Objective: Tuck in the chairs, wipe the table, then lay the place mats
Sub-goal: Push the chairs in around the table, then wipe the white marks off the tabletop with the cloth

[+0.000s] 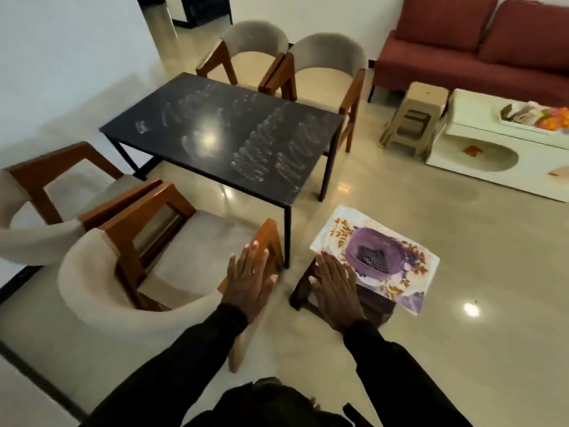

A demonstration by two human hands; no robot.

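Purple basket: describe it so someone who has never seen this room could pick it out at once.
Find the black table and go to its near right corner. Beside that corner a low dark stool carries floral place mats, and the purple basket sits on them. It alone is bowl-shaped, with a dark gridded patch at its centre.

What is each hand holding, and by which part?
Nothing is held: the left hand is flat and open by the near chair, the right hand open beside the place mats.
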